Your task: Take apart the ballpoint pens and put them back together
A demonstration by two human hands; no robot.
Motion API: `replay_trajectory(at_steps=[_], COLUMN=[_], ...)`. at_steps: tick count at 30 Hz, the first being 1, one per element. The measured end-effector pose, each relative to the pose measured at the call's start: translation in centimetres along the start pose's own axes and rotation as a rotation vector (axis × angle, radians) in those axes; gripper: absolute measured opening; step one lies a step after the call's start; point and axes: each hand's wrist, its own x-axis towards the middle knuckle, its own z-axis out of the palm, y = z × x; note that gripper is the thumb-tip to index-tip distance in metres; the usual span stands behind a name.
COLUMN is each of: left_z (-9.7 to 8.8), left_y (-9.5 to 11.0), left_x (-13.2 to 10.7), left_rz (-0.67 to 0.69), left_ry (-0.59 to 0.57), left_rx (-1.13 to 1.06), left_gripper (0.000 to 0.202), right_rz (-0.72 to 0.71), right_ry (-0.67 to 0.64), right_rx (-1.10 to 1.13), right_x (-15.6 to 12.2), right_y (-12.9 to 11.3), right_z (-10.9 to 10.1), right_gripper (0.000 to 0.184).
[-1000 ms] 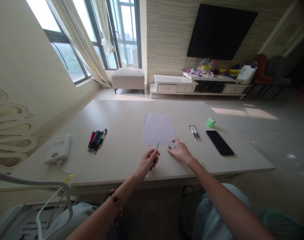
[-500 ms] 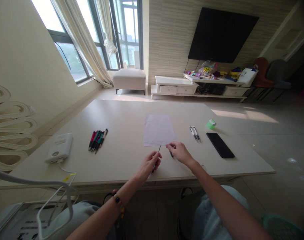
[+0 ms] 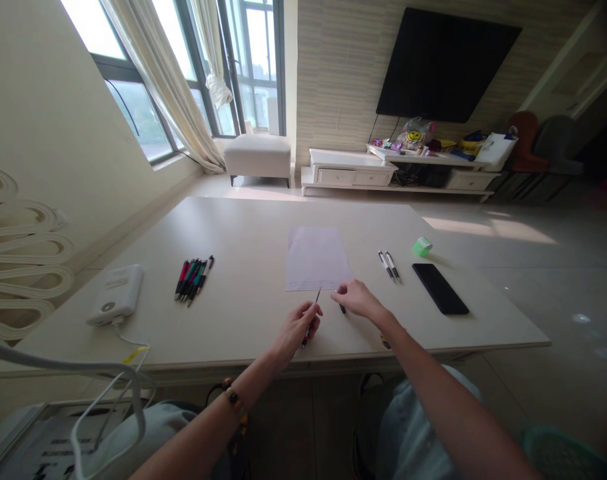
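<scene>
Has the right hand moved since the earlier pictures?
Yes, slightly: the right hand has shifted left along the near edge of the sheet of paper.

The left hand (image 3: 297, 329) pinches a slim black pen (image 3: 306, 339), its tip angled toward the near edge of a white paper sheet (image 3: 316, 259). The right hand (image 3: 358, 299) is just beside a small dark piece (image 3: 342, 309), perhaps a pen part, on the table (image 3: 263, 227). A bundle of colored pens (image 3: 192, 280) lies toward the left edge; two silver pens (image 3: 389, 267) and a black phone (image 3: 440, 288) lie toward the right edge.
</scene>
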Motion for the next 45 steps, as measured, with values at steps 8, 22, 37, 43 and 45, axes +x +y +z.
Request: replay_trajectory(at_steps=[8,22,37,43,45], left_z=[0.1,-0.2,-1.2,-0.9,-0.8], left_y=[0.1,-0.9,-0.8,-0.6,-0.4], left_x=[-0.1,0.7,2.4,3.3,3.7], left_rz=[-0.009,0.009,0.114,0.228,0.229], left_ry=[0.01,0.056,0.426,0.548,0.537], left_rx=[-0.017,-0.08,0.258,0.746,0.797], left_gripper=[0.038,0.042,0.022,0.026,0.03], right_rz=[-0.01,-0.105,-0.125,0.089,0.112], right_ry=[-0.002,-0.001,0.298,0.512,0.5], right_rx=[-0.058,0.845,0.049,0.654,0.716], right_x=[0.3,-0.4,0.4,-9.5,-12.3], right_y=[0.5,-2.4,-1.3,0.9,1.8], right_z=[-0.1,0.9,3.7,4.4,5.5], right_gripper=[0.028,0.033,0.014,0.038,0.037])
